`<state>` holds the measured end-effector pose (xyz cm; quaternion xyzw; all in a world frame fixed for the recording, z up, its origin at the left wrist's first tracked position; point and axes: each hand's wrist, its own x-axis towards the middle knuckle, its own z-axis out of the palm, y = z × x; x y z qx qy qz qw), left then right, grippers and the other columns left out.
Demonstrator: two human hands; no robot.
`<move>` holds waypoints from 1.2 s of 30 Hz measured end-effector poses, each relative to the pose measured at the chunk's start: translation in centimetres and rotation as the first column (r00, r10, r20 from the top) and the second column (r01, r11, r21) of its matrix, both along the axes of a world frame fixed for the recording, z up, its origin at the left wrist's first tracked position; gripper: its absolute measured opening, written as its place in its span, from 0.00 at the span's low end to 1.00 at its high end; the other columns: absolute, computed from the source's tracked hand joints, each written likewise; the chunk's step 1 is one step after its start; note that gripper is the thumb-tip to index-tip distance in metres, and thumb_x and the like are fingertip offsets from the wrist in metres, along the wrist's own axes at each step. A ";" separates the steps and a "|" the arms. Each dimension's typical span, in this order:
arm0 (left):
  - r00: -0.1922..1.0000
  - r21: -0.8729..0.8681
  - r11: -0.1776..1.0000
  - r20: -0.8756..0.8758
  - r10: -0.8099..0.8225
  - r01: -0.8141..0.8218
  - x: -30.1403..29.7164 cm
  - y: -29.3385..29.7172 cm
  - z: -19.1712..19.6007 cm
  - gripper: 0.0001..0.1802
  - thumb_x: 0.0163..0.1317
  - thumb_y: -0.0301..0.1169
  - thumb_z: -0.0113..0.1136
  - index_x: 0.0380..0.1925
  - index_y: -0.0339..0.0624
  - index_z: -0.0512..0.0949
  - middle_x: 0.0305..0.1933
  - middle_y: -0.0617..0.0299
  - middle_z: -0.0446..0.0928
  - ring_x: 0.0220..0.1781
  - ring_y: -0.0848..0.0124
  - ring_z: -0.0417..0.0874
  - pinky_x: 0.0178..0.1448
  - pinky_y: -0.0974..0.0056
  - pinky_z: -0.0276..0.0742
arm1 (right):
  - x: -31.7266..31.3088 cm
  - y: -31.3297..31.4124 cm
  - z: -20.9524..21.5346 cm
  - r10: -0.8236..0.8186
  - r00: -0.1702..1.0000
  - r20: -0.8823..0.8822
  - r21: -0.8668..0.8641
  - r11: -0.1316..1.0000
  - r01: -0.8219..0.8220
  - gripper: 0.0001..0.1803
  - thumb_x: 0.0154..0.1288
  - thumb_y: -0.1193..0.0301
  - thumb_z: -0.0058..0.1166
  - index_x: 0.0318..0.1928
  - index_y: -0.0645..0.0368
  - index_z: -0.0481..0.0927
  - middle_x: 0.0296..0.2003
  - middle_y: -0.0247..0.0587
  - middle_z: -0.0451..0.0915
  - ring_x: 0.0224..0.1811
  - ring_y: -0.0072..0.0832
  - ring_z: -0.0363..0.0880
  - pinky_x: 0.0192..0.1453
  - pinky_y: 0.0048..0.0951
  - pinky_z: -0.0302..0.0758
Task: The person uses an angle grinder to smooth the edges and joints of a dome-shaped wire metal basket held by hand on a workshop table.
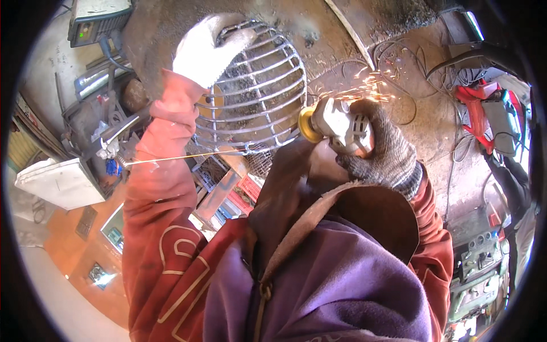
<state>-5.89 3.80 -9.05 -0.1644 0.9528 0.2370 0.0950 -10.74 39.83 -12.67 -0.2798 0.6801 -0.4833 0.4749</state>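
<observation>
My left hand (pixel 209 48), in a white glove, grips the top rim of a round domed wire grille (pixel 262 94) and holds it up on edge over a metal workbench (pixel 171 23). My right hand (pixel 383 149), in a grey knitted glove, holds an angle grinder (pixel 336 125). Its yellow-backed disc (pixel 309 124) touches the grille's right rim. Orange sparks (pixel 364 85) spray up and to the right from the contact point. My red sleeves and purple top fill the lower picture.
A thin welding rod in a holder (pixel 171 158) lies left of the grille. A grey machine with a green display (pixel 94 23) sits top left. Red tools and cables (pixel 484 102) lie at right, another machine (pixel 481 256) lower right, crates (pixel 228 199) below.
</observation>
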 end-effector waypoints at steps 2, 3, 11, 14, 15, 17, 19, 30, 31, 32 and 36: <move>1.000 -0.022 1.000 -0.011 -0.007 0.007 -0.2 0.1 0.0 0.26 0.67 0.43 0.68 0.58 0.37 0.82 0.53 0.51 0.86 0.53 0.63 0.85 0.61 0.60 0.78 | 0.4 0.6 -0.5 -0.086 0.983 0.160 0.009 0.996 0.085 0.45 0.54 0.69 0.78 0.69 0.60 0.64 0.59 0.47 0.75 0.64 0.35 0.76 0.69 0.37 0.73; 1.000 -0.033 0.999 -0.016 -0.012 0.011 -0.2 0.2 -0.1 0.26 0.68 0.43 0.68 0.58 0.37 0.82 0.53 0.51 0.86 0.53 0.63 0.85 0.61 0.60 0.78 | 0.4 0.4 -0.9 -0.098 0.993 0.062 -0.017 0.995 0.100 0.45 0.53 0.68 0.78 0.68 0.60 0.65 0.59 0.47 0.75 0.64 0.35 0.76 0.69 0.37 0.73; 0.999 -0.015 1.000 -0.042 -0.003 0.003 0.0 -0.9 -0.7 0.28 0.65 0.51 0.68 0.54 0.39 0.84 0.54 0.50 0.85 0.57 0.52 0.86 0.63 0.55 0.79 | -0.1 -0.7 -1.1 -0.207 0.978 0.004 -0.127 0.970 0.206 0.45 0.53 0.67 0.78 0.67 0.61 0.66 0.59 0.47 0.74 0.64 0.34 0.73 0.68 0.36 0.72; 0.999 0.019 1.000 -0.040 0.023 -0.022 -0.3 -0.7 -0.7 0.29 0.65 0.51 0.68 0.54 0.38 0.84 0.53 0.49 0.85 0.57 0.53 0.86 0.63 0.55 0.78 | 1.3 -0.4 -3.0 -0.351 0.925 0.146 -0.117 0.922 0.369 0.46 0.52 0.65 0.80 0.67 0.62 0.68 0.59 0.45 0.74 0.64 0.33 0.72 0.69 0.36 0.71; 0.994 0.016 0.998 -0.097 0.059 -0.058 -0.3 -0.6 -0.2 0.28 0.66 0.51 0.68 0.55 0.39 0.84 0.54 0.49 0.85 0.57 0.53 0.86 0.63 0.56 0.78 | 1.6 0.3 -4.0 -0.355 0.930 0.098 -0.149 0.918 0.366 0.46 0.51 0.65 0.79 0.68 0.62 0.68 0.59 0.45 0.75 0.63 0.33 0.72 0.70 0.36 0.71; 0.968 0.028 0.991 -0.208 0.137 -0.134 0.0 0.0 1.1 0.28 0.66 0.50 0.69 0.55 0.39 0.84 0.55 0.48 0.85 0.58 0.53 0.85 0.63 0.56 0.78 | 2.3 1.8 -4.0 -0.313 0.948 -0.059 -0.137 0.943 0.303 0.46 0.51 0.65 0.79 0.68 0.62 0.67 0.59 0.44 0.75 0.64 0.33 0.72 0.70 0.36 0.70; 0.858 0.009 0.947 -0.420 0.296 -0.322 1.6 0.5 3.0 0.30 0.66 0.50 0.69 0.56 0.35 0.83 0.58 0.47 0.84 0.60 0.57 0.84 0.66 0.57 0.76 | 3.2 3.3 -3.1 -0.362 0.932 0.018 -0.102 0.927 0.362 0.45 0.50 0.67 0.77 0.67 0.63 0.68 0.58 0.45 0.73 0.63 0.33 0.71 0.68 0.37 0.70; 0.436 0.901 -0.409 0.429 0.791 -0.145 15.0 9.4 0.8 0.25 0.75 0.49 0.58 0.60 0.42 0.77 0.52 0.51 0.86 0.50 0.56 0.89 0.55 0.50 0.88 | 7.5 5.7 0.3 -0.628 0.727 0.277 0.034 0.763 0.646 0.41 0.54 0.74 0.71 0.68 0.57 0.67 0.56 0.43 0.78 0.55 0.30 0.79 0.59 0.35 0.79; 0.406 0.941 -0.319 0.338 0.849 -0.117 14.6 8.1 -0.5 0.24 0.76 0.47 0.59 0.61 0.42 0.77 0.52 0.52 0.86 0.49 0.57 0.89 0.55 0.51 0.88 | 7.6 5.5 0.6 -0.626 0.747 0.226 0.040 0.772 0.635 0.41 0.54 0.74 0.71 0.68 0.57 0.67 0.56 0.43 0.78 0.55 0.31 0.79 0.59 0.35 0.79; 0.392 0.944 -0.258 0.322 0.862 -0.207 13.7 7.3 0.3 0.21 0.76 0.44 0.58 0.57 0.39 0.79 0.54 0.52 0.84 0.54 0.59 0.87 0.55 0.50 0.88 | 7.7 5.7 0.7 -0.600 0.775 0.200 0.013 0.793 0.610 0.41 0.54 0.72 0.72 0.68 0.56 0.67 0.56 0.42 0.78 0.55 0.30 0.80 0.59 0.34 0.79; 0.592 0.925 -0.136 0.336 0.733 -0.355 12.3 2.8 1.6 0.19 0.73 0.42 0.60 0.56 0.43 0.80 0.50 0.55 0.85 0.49 0.59 0.88 0.51 0.55 0.88 | 8.8 5.2 0.1 -0.520 0.853 0.036 -0.034 0.853 0.521 0.45 0.51 0.72 0.76 0.69 0.57 0.66 0.59 0.42 0.77 0.58 0.30 0.78 0.62 0.34 0.77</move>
